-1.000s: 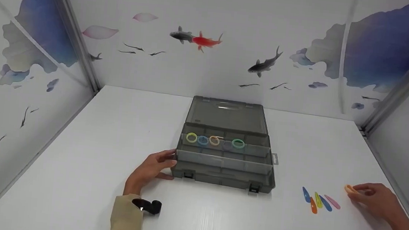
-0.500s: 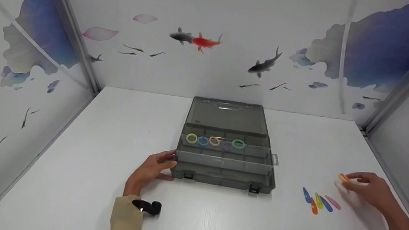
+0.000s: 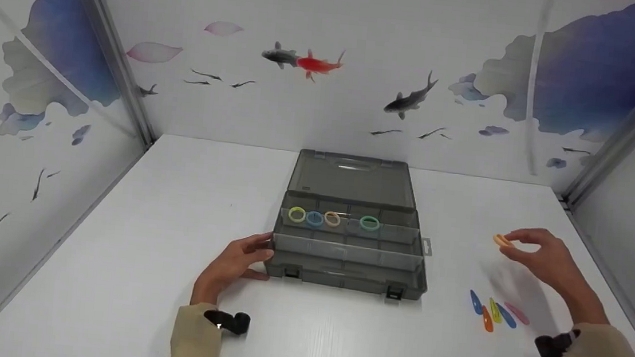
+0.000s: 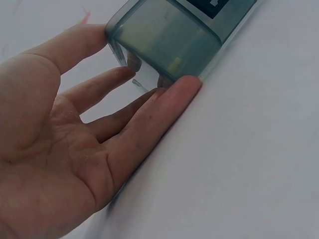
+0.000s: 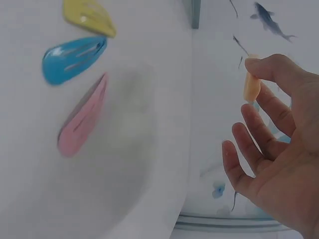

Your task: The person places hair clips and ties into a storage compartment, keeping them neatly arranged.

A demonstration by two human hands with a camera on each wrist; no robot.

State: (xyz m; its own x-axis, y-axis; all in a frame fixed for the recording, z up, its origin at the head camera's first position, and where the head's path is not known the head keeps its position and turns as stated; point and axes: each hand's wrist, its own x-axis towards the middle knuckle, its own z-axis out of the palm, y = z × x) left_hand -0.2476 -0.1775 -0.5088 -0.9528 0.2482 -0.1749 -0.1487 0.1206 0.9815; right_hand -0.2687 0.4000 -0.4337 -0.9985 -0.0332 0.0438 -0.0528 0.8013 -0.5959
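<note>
A grey see-through storage box [image 3: 345, 284] lies on the table with its lid [image 3: 352, 178] folded back. At its front left corner my left hand [image 3: 235, 263] holds the side, thumb at the upper rim and the other fingertips against the wall [image 4: 164, 45]. Between thumb and index finger my right hand [image 3: 543, 258] pinches a light orange hair tie [image 3: 500, 240], raised over the table to the right of the box. The other right fingers [image 5: 232, 159] are spread and loosely bent. Yellow [image 3: 296, 214], blue [image 3: 314, 219], orange [image 3: 332, 219] and green [image 3: 369, 223] hair ties sit in the back row.
Several snap hair clips lie on the white table [image 3: 113, 276], among them an orange clip [image 3: 487, 319], a yellow clip [image 3: 494, 311] and a pink clip [image 3: 516, 313]. Clear dividers [image 3: 345, 252] split the box into rows. Printed walls [image 3: 354, 20] enclose the back and sides.
My right hand has lifted the orange hair tie and carried it leftward and away from me, past the clips toward the box. The left hand and the box have kept their place.
</note>
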